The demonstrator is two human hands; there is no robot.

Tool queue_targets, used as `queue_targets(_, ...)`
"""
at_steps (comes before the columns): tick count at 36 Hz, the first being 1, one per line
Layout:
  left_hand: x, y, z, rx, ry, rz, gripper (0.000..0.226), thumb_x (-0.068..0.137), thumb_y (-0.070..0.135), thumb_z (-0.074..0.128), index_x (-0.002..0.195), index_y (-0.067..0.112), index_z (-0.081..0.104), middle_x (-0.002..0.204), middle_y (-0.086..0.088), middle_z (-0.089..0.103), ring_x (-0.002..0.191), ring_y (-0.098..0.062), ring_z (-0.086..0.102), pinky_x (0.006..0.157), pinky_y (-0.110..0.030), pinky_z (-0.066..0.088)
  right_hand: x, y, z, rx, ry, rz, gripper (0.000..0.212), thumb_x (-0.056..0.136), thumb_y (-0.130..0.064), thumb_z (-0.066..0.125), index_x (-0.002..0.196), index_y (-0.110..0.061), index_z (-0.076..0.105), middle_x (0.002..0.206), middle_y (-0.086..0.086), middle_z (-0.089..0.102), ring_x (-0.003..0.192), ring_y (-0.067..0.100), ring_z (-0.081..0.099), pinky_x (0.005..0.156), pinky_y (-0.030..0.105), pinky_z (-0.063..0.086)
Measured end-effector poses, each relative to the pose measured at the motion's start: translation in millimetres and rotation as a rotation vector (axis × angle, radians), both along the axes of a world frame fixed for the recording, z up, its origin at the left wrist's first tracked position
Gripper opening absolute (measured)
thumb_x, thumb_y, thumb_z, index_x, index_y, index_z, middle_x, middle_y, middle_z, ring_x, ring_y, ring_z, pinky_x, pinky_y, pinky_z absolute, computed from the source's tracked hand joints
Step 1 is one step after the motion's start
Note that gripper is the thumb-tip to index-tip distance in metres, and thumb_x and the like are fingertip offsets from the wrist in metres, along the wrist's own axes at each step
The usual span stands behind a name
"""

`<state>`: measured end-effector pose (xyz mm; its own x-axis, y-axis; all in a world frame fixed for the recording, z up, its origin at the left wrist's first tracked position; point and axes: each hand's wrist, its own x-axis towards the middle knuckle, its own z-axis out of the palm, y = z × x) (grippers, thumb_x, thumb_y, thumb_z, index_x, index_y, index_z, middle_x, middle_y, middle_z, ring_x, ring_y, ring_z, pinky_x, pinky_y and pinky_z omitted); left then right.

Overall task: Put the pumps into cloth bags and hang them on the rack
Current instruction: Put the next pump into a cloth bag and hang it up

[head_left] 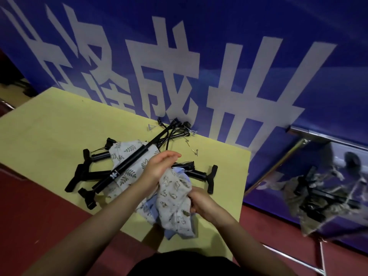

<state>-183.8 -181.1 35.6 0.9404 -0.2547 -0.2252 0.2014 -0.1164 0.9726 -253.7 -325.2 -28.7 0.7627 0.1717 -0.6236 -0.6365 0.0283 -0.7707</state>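
Several black pumps (119, 170) with T-handles lie heaped on the yellow table (49, 132). A leaf-print cloth bag (127, 156) lies among them, under one long pump. I hold a grey animal-print cloth bag (173, 198) with a blue lining over the table's near edge. My left hand (159, 168) grips its top, next to a pump (199, 173) lying behind it. My right hand (201, 202) pinches the bag's right side. Whether a pump is inside the bag is hidden.
A blue banner (199, 56) with white characters stands behind the table. At the right, a metal rack (318, 136) carries filled bags (328, 196), blurred. Small metal hooks (194, 150) lie near the table's far edge. Red floor surrounds the table.
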Motion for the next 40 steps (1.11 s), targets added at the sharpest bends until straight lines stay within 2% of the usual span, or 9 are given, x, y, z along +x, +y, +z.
queue_targets(4,0,23,-13,0.063,0.054,-0.062,0.016,0.084,0.032,0.067,0.094,0.02,0.07,0.094,0.0,0.069,0.092,-0.021,0.064,0.076,-0.027,0.046,1,6,7,0.095,-0.083,-0.217,0.027,0.09,-0.017,0.057,0.109,-0.003,0.071,0.105,0.017,0.072,0.098,0.035,0.068,0.089,0.047,0.053)
queue_targets(8,4,42,-23,0.111,0.105,-0.127,0.041,0.075,0.053,0.065,0.094,0.017,0.066,0.09,-0.006,0.068,0.083,-0.031,0.063,0.071,-0.042,0.049,22,4,13,0.026,-0.188,-0.365,0.024,0.096,-0.016,0.051,0.101,-0.002,0.07,0.103,0.019,0.072,0.102,0.04,0.065,0.092,0.051,0.05)
queue_targets(11,11,51,-18,0.13,0.165,-0.183,0.061,0.077,0.062,0.062,0.109,0.011,0.06,0.106,-0.006,0.064,0.097,-0.027,0.062,0.075,-0.032,0.049,41,6,30,0.059,-0.255,-0.415,0.021,0.096,-0.019,0.053,0.092,-0.008,0.07,0.097,0.016,0.073,0.095,0.034,0.067,0.089,0.046,0.049)
queue_targets(16,37,68,-7,0.131,0.313,-0.245,0.069,0.086,0.061,0.05,0.143,0.023,0.041,0.151,-0.001,0.036,0.141,-0.025,0.031,0.11,-0.045,0.028,80,36,47,0.111,-0.376,-0.432,0.017,0.098,-0.016,0.051,0.096,-0.007,0.065,0.103,0.02,0.067,0.099,0.033,0.063,0.094,0.046,0.046)
queue_targets(19,55,87,-2,0.097,0.268,-0.244,0.091,0.078,0.069,0.059,0.148,0.016,0.036,0.154,0.0,0.034,0.14,-0.024,0.034,0.112,-0.04,0.028,99,68,55,0.123,-0.383,-0.437,0.017,0.098,-0.017,0.052,0.097,-0.01,0.067,0.103,0.014,0.071,0.096,0.027,0.066,0.093,0.042,0.049)
queue_targets(27,96,162,12,0.065,0.138,-0.082,0.05,0.096,0.049,0.047,0.135,0.017,0.051,0.138,-0.003,0.054,0.122,-0.016,0.054,0.109,-0.037,0.038,130,145,70,-0.303,-0.534,-0.749,0.022,0.1,-0.028,0.049,0.084,-0.016,0.058,0.076,-0.003,0.052,0.068,0.011,0.048,0.059,0.013,0.039)
queue_targets(32,105,188,15,0.093,-0.002,-0.199,0.027,0.102,0.034,0.041,0.124,0.034,0.055,0.118,0.014,0.066,0.113,-0.005,0.061,0.1,-0.029,0.046,136,178,95,-0.138,-0.415,-0.427,0.054,0.092,-0.063,0.044,0.063,-0.018,0.045,0.051,-0.008,0.034,0.042,0.005,0.028,0.045,0.021,0.024)
queue_targets(36,107,194,18,0.134,-0.071,-0.224,0.025,0.104,0.025,0.039,0.105,0.032,0.063,0.093,0.013,0.071,0.091,-0.002,0.066,0.08,-0.02,0.049,139,186,102,-0.313,-0.398,-0.264,0.043,0.089,-0.056,0.056,0.064,-0.021,0.058,0.059,-0.004,0.05,0.048,0.007,0.042,0.053,0.024,0.032)
queue_targets(40,104,196,13,0.101,-0.046,-0.214,0.028,0.102,0.025,0.044,0.096,0.009,0.066,0.089,-0.007,0.067,0.087,-0.018,0.064,0.084,-0.035,0.049,136,175,96,-0.346,-0.357,-0.259,0.021,0.089,-0.022,0.062,0.077,-0.005,0.062,0.068,0.008,0.056,0.059,0.02,0.051,0.057,0.03,0.039)
